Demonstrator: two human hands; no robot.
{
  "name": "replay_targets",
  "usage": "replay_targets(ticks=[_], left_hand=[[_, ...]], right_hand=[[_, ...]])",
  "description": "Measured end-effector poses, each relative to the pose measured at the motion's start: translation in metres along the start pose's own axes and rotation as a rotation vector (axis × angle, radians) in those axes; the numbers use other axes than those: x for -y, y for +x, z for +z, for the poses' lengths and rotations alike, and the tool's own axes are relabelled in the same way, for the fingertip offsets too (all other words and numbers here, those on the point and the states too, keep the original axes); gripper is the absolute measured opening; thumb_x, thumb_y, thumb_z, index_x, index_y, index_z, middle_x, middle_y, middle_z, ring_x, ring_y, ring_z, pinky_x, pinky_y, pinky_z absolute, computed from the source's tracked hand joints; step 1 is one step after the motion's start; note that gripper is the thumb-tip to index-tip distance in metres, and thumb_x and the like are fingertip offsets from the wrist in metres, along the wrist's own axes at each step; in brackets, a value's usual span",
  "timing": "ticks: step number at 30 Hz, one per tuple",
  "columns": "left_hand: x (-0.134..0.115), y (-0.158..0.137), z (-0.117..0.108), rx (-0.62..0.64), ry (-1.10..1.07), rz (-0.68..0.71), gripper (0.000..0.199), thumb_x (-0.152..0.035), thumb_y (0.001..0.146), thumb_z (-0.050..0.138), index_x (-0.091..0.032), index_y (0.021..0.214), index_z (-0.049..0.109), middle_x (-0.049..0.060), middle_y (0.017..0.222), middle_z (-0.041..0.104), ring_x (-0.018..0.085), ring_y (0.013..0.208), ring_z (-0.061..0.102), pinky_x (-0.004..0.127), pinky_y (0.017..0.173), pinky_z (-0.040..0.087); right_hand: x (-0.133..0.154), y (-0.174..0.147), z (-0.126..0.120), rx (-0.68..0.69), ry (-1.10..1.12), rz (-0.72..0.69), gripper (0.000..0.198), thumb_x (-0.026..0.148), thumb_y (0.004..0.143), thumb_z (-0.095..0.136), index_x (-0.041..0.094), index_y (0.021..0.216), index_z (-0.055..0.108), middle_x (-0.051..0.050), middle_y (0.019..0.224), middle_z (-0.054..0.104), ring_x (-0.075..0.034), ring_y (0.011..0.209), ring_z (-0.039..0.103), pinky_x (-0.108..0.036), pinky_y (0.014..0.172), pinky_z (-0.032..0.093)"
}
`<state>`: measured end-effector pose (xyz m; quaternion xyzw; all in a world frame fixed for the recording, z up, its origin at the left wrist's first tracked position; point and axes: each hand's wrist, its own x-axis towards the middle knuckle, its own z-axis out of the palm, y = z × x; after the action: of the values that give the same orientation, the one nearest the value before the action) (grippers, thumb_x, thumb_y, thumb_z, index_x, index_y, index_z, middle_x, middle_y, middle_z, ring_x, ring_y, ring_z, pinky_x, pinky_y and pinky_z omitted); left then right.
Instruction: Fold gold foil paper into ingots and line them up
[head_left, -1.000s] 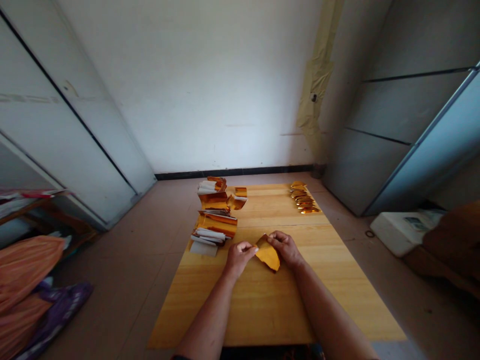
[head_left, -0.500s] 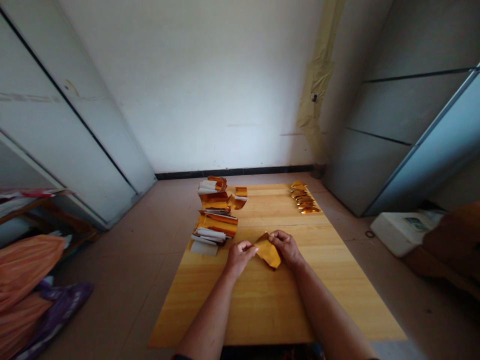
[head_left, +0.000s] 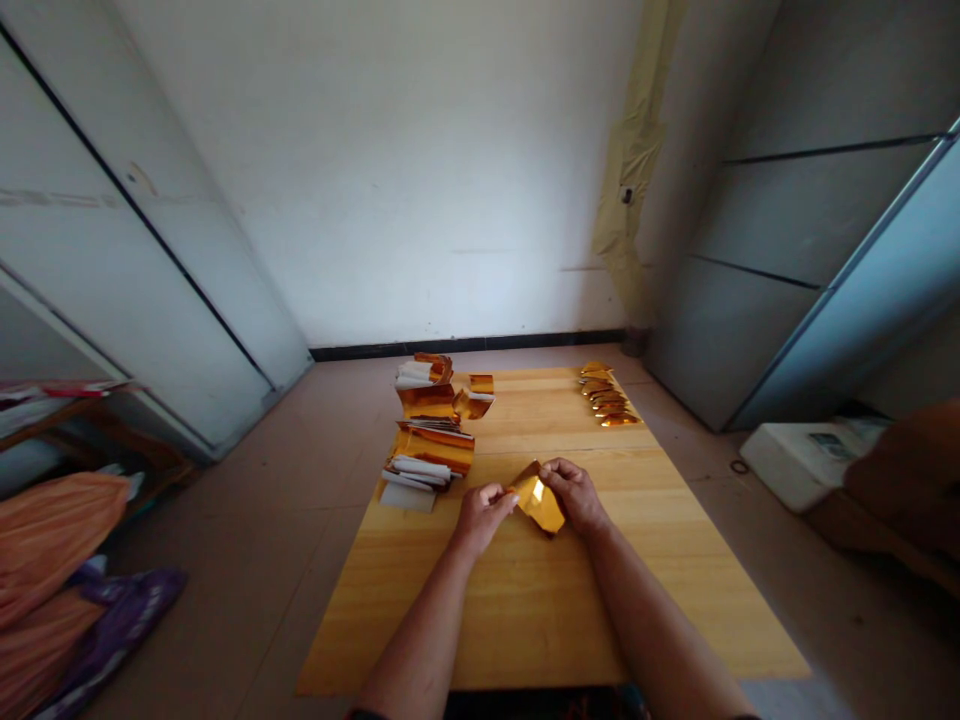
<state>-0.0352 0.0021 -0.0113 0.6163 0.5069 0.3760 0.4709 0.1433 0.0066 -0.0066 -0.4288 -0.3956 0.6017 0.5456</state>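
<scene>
While the left hand [head_left: 482,518] and the right hand [head_left: 576,494] both pinch it, the gold paper [head_left: 541,512] sits between them, over the wooden table [head_left: 540,625]; whether its near tip touches the wood I cannot tell. It lies just right of the left fingertips, its long axis seeming to slant from far left to near right. The left thumb and finger are closed on its left corner; the right fingers hold its far right edge, nearer its bulk. Only the paper itself stands between the hands. Beyond, to the left, rests a pile of gold sheets [head_left: 442,447], some showing grey. Farther right, well apart, shiny gold pieces [head_left: 609,408] form a row near the table's edge. Behind rises a white wall [head_left: 435,180].
</scene>
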Motion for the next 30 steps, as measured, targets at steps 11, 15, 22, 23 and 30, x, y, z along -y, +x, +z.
replay_targets(ticks=[11, 15, 22, 23, 30], left_hand=[[-0.007, -0.004, 0.003, -0.04, 0.055, 0.027, 0.03, -0.043, 0.066, 0.057, -0.016, 0.052, 0.051, -0.004, 0.052, 0.045, 0.01, 0.055, 0.04, 0.022, 0.054, 0.03], [-0.006, -0.003, 0.005, -0.007, 0.064, 0.041, 0.029, -0.042, 0.068, 0.056, -0.016, 0.055, 0.053, -0.004, 0.053, 0.046, 0.01, 0.056, 0.041, 0.022, 0.055, 0.031], [-0.009, -0.005, 0.01, 0.003, 0.225, 0.042, 0.032, -0.039, 0.07, 0.055, -0.015, 0.05, 0.054, -0.005, 0.048, 0.039, 0.01, 0.053, 0.038, 0.022, 0.052, 0.026], [-0.01, -0.005, 0.009, 0.001, 0.228, 0.042, 0.033, -0.039, 0.07, 0.054, -0.015, 0.048, 0.052, -0.005, 0.047, 0.038, 0.01, 0.052, 0.038, 0.022, 0.052, 0.026], [-0.012, -0.006, 0.008, 0.017, 0.187, 0.056, 0.029, -0.038, 0.069, 0.057, -0.014, 0.053, 0.059, -0.003, 0.05, 0.049, 0.011, 0.053, 0.043, 0.022, 0.053, 0.03]], right_hand=[[0.0, -0.001, 0.001, -0.035, -0.032, -0.023, 0.038, 0.05, 0.056, 0.076, 0.019, 0.067, 0.057, 0.003, 0.057, 0.056, -0.011, 0.051, 0.047, -0.024, 0.051, 0.038], [0.001, -0.001, 0.001, -0.029, -0.012, -0.019, 0.038, 0.05, 0.057, 0.076, 0.019, 0.069, 0.057, 0.003, 0.057, 0.056, -0.011, 0.051, 0.047, -0.025, 0.051, 0.038], [-0.001, 0.0, 0.0, -0.026, -0.006, -0.035, 0.033, 0.046, 0.06, 0.074, 0.019, 0.068, 0.057, 0.005, 0.055, 0.053, -0.009, 0.048, 0.044, -0.023, 0.049, 0.035], [-0.001, 0.0, 0.0, -0.033, -0.012, -0.04, 0.032, 0.046, 0.06, 0.074, 0.019, 0.068, 0.058, 0.005, 0.054, 0.053, -0.009, 0.047, 0.043, -0.023, 0.049, 0.035], [0.001, -0.001, 0.002, -0.055, -0.041, -0.046, 0.035, 0.049, 0.06, 0.073, 0.02, 0.067, 0.057, 0.003, 0.056, 0.056, -0.011, 0.051, 0.046, -0.024, 0.05, 0.036]])
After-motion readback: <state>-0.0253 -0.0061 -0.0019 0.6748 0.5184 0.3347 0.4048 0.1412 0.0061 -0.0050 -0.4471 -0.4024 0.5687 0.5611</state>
